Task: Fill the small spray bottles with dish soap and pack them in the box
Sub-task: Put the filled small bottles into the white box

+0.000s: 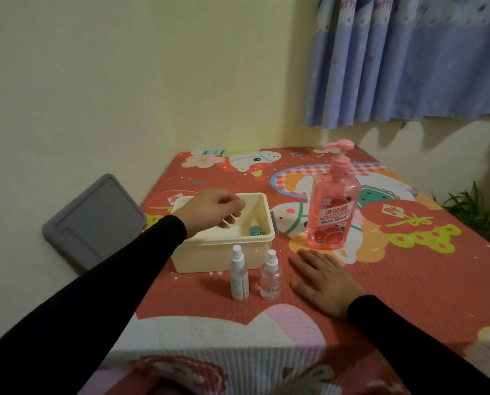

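Red cartoon-print table mat (409, 280) fills lower frame. Cream rectangular plastic box (226, 252), centre left, open; one small bottle with a blue label (255, 230) lies inside at its right end. Tall pink pump bottle of dish soap (331, 212), centre right, pump on. Right hand (323, 283) lies flat, grasping nothing. Left hand (212, 208) over the box, fingers curled, seemingly pinching a thin pale item. Two small clear spray bottles (239, 273) (270, 276) upright, capped, just below the box.

Judgement: unpacking stage; filling not begun. Next: unscrew a sprayer.
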`<state>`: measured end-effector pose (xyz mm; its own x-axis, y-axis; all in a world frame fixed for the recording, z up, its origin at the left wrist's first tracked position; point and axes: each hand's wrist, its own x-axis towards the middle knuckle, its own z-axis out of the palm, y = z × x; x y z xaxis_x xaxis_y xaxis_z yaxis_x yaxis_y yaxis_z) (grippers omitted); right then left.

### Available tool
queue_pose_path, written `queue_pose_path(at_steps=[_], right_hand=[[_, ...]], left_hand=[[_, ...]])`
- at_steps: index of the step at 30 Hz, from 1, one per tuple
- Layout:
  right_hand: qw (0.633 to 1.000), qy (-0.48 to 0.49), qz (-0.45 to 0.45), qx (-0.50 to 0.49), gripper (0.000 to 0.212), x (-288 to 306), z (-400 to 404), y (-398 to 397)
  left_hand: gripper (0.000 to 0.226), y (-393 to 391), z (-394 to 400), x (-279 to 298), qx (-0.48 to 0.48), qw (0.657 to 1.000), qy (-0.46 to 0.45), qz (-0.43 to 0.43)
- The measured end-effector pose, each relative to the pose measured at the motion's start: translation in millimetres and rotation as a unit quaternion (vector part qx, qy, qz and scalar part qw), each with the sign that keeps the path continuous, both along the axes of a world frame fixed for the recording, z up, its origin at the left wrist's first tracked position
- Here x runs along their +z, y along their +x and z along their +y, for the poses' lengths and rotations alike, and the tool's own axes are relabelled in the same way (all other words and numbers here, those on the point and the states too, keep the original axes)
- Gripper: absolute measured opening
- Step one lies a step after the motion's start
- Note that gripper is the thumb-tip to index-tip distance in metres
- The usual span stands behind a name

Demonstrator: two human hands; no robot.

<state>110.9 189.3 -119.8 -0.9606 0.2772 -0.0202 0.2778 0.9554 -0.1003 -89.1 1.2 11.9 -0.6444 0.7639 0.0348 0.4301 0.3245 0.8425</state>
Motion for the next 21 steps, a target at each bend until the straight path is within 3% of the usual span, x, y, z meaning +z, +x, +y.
queue_pose_path(at_steps=[5,9,15,21], right_hand=[[1.000,0.003,-0.005,-0.001,0.092,-1,0,0],[1.000,0.002,-0.005,-0.004,0.094,-2,0,0],[1.000,-0.003,-0.005,-0.006,0.092,0,-2,1],[1.000,0.005,0.002,-0.008,0.092,-3,-1,1]], left_hand=[[0.025,21,-30,-7,-0.045,0.999,-0.020,-0.019],[0.038,30,-42,-21,-0.066,0.997,-0.031,0.017],[0.033,41,-46,-36,-0.066,0.998,-0.011,0.014],[0.012,48,-46,-53,-0.081,0.994,-0.019,0.064]])
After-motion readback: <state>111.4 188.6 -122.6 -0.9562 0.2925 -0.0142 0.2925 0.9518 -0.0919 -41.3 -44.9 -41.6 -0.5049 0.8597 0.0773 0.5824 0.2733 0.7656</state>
